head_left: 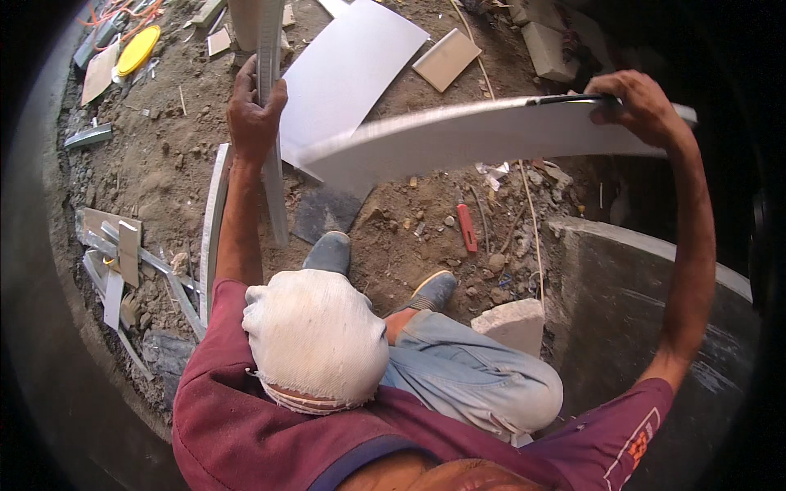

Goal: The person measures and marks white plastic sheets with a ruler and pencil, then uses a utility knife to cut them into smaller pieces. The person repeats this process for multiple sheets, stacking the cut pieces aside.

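A dark red cloth shirt (pixel 237 409) is closest, with a round bump of off-white knit cloth (pixel 319 335) just past it. Farther out, a small red tool (pixel 467 227) lies on brown dirt (pixel 184 147). The left hand (pixel 252 106) grips a long grey metal strip (pixel 276 196). The right hand (pixel 634 102) holds the top edge of a long, flat white panel (pixel 483 135). Past that lie a big white sheet (pixel 360 57) and a round yellow lid (pixel 138 51).

No writing can be read; the orange print (pixel 638 448) on the maroon sleeve (pixel 585 438) is too small to decipher.
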